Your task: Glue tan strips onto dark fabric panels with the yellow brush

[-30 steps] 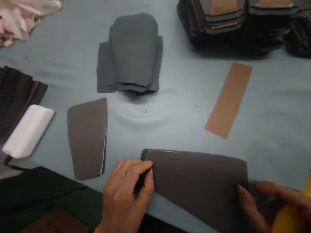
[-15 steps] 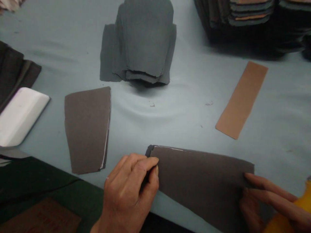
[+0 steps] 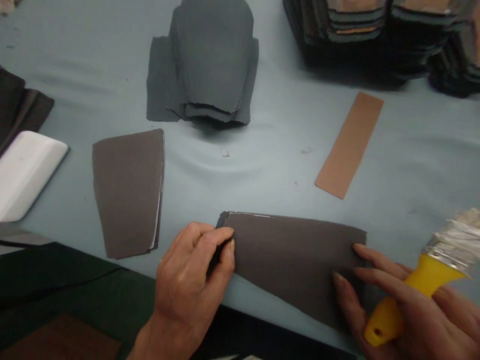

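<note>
A dark brown-grey panel lies near the table's front edge. My left hand pinches its left end, thumb and fingers pressed together at the dark folded edge. At the panel's right end, my right hand rests its fingertips on the surface. That hand also holds a brush with a yellow handle, tucked between the fingers, its pale bristles pointing to the upper right. To the left lies a small stack of similar brown-grey pieces.
A pile of grey pieces sits at the back middle. A tan strip lies right of centre. Dark stacks stand at the back right. On the left are a white block and dark pieces.
The view has shifted, so most things appear further left and slightly higher. More of the brush and my right hand now shows. My left hand still pinches the panel's end.
</note>
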